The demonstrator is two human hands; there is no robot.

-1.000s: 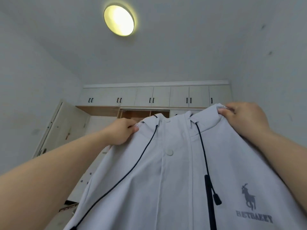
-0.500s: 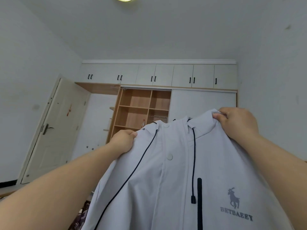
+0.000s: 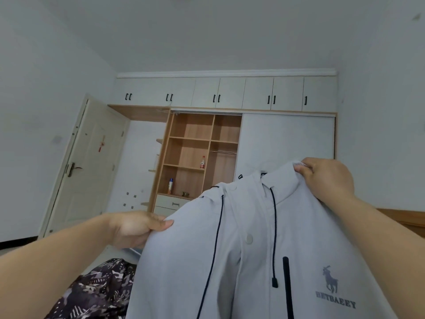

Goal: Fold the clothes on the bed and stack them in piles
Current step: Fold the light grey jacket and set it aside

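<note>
I hold up a pale grey hooded jacket (image 3: 241,261) in front of me, its front toward me, with dark drawstrings, snap buttons and a grey horse logo on the chest. My right hand (image 3: 326,178) grips its upper shoulder edge at the upper right. Lower down, my left hand (image 3: 135,229) pinches the other shoulder edge, thumb on the fabric. A dark patterned garment (image 3: 96,291) lies below at the lower left, partly hidden by the jacket.
Straight ahead stands a wardrobe with open wooden shelves (image 3: 193,155) that hold a few bottles, and a white sliding door (image 3: 285,143) beside them. A room door (image 3: 85,166) stands at the left. A wooden edge (image 3: 404,217) shows at the right.
The view has tilted down from the ceiling to the wardrobe. My left hand has dropped and moved outward along the jacket's shoulder. The right hand keeps its grip.
</note>
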